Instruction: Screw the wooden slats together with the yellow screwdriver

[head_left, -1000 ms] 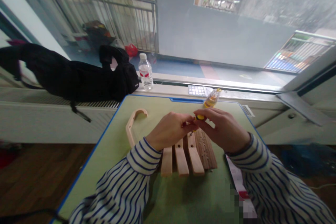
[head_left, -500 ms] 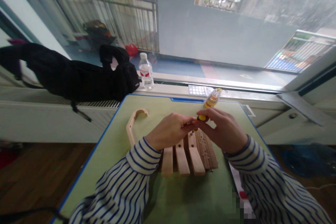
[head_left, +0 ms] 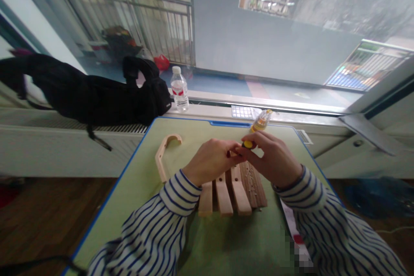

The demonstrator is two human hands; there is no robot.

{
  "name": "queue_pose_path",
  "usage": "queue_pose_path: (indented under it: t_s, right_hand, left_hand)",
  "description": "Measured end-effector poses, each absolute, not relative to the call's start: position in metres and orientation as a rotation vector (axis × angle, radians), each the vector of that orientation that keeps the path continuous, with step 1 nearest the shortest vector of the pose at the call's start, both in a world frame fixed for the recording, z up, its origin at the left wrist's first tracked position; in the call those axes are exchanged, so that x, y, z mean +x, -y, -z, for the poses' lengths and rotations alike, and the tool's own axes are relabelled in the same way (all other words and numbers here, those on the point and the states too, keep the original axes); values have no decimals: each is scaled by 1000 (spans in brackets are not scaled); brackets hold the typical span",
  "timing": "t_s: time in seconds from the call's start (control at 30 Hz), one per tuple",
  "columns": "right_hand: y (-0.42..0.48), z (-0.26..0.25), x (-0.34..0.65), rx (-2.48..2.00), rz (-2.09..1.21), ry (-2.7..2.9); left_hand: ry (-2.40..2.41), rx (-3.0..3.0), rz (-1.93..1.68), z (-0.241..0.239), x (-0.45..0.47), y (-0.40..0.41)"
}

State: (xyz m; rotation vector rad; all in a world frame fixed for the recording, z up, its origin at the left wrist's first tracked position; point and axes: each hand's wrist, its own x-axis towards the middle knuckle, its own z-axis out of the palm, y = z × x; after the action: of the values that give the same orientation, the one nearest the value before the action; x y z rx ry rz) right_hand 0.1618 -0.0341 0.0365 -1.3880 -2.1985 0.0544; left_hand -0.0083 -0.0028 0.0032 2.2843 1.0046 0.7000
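Note:
My right hand (head_left: 273, 155) is closed round the yellow and black handle of a screwdriver (head_left: 248, 144). Against it, fingertips pinched together, is my left hand (head_left: 213, 159); what its fingers grip is hidden. Both hands hover over light wooden pieces with screw holes: a left one (head_left: 206, 200), a middle one (head_left: 224, 196) and a right one (head_left: 241, 194). These lie side by side across a dark brown grooved wooden board (head_left: 255, 185), on which several small screws are scattered. The upper ends of the pieces are covered by my hands.
A curved wooden hook (head_left: 161, 155) lies on the left of the green table (head_left: 136, 198), which has a blue rim. At the far edge is a clear container with amber contents (head_left: 261, 120). A water bottle (head_left: 180, 90) and a black bag (head_left: 106, 99) are by the window.
Both hands stay together over the wooden pieces, with the fingers shifting slightly. A small yellow and dark tip that showed below my left fingers is now hidden.

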Motion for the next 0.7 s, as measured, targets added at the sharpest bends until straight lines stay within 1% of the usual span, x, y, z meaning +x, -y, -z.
queue_pose_path:
  t_s: [0.33, 0.7]
  right_hand:
    - [35, -51, 166, -1088, -140, 2413]
    - [33, -45, 170, -1128, -70, 2357]
  left_hand:
    - [-980, 2243, -719, 0, -10, -2]
    - [-923, 2180, -662, -5, -10, 2]
